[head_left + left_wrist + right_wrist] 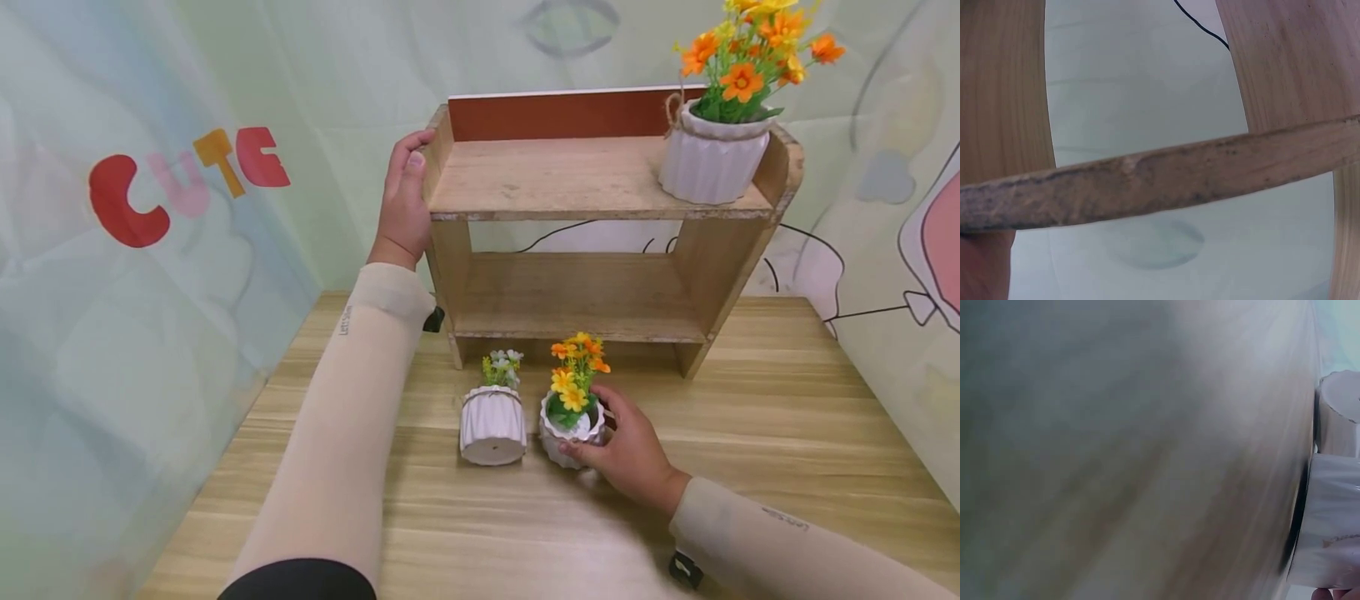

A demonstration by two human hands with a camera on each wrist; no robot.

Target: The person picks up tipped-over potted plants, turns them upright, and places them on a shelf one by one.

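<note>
Step in hand, by judgement: R hand (pixel 633 450) secures the orange-flowered pot (pixel 555 442) while L hand (pixel 405 196) steadies the wooden shelf (pixel 555 171). R fingers curl partway, thumb at the near rim, others at the far R side, pinching the pot. L fingers are bent over the top of the L side panel, gripping it.

Pos.: the pot is on the worktop (pixel 787 433), mouth up, in front of the shelf's lower front edge. Base contact: can't tell. The white-flowered pot (pixel 492 421) lies on its side just L, base twd near edge; narrow gap btwn.

Next move, if a lift, calls for a firm pinch, pot upright, blooms kept fwd of the upper board's front edge.

Room: worktop open twd R edge; upper board open from L panel to the large pot (pixel 712 162) at its R end; lower board open across its visible width.
</note>
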